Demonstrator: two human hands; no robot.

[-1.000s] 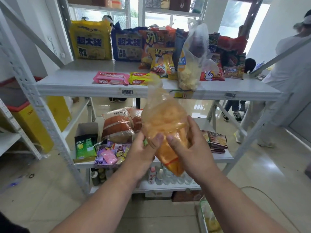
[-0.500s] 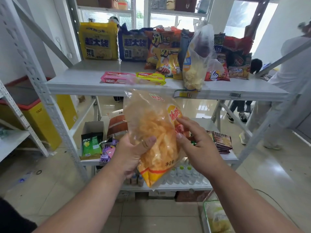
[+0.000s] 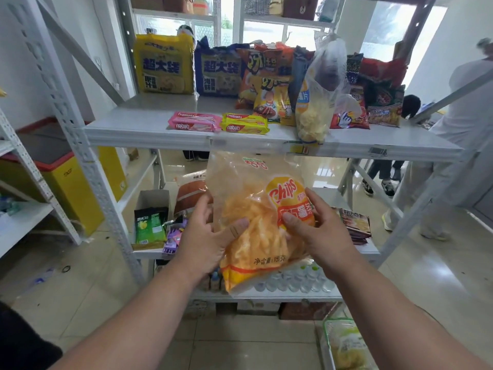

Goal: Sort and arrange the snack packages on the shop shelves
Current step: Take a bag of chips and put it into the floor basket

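A clear bag of orange chips [image 3: 256, 222] with a yellow "Chips" label hangs upright in front of me, below the top shelf [image 3: 149, 129]. My left hand [image 3: 205, 233] grips its left side with the thumb across the front. My right hand [image 3: 317, 231] grips its right side, thumb on the red label. On the top shelf stand a yellow big bag [image 3: 164, 65], a blue big bag [image 3: 220, 70], orange snack bags [image 3: 269, 84], a clear bag of pale crisps [image 3: 316, 102] and red packs [image 3: 378, 94]. Two flat Nabati wafer packs [image 3: 218, 122] lie near its front edge.
The middle shelf [image 3: 149, 253] holds a box with a green pack [image 3: 149, 222], purple packets, a brown bag and dark packs [image 3: 354, 222]. Bottles [image 3: 293, 281] line the lowest shelf. A basket of snacks [image 3: 344, 345] stands on the floor, lower right. People stand beyond the rack at right [image 3: 458, 129].
The chip bag has turned from edge-on to face me with its label upright, and both hands have shifted to its sides. My view has moved closer to the rack.
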